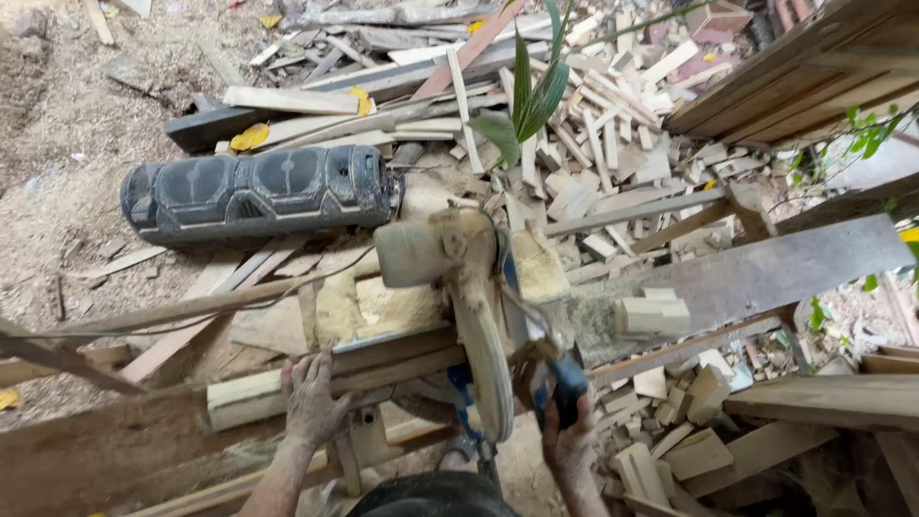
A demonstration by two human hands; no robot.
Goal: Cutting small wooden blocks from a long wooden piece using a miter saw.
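A dust-caked mitre saw (469, 297) stands in the middle of the head view, its round blade guard (483, 359) pointing toward me. My left hand (311, 397) lies flat with fingers spread on a pale wooden stick (258, 393) that rests across the saw's table, pressing it down. My right hand (567, 436) is closed around the saw's blue handle (565, 378) to the right of the blade. A short cut block (653, 314) sits on the grey plank right of the saw.
A long black speaker (254, 191) lies on the sawdust at the back left. Piles of offcut sticks (613, 124) cover the ground behind, and more cut blocks (689, 421) lie at the lower right. A grey plank (766, 273) and wooden boards (804, 67) sit on the right.
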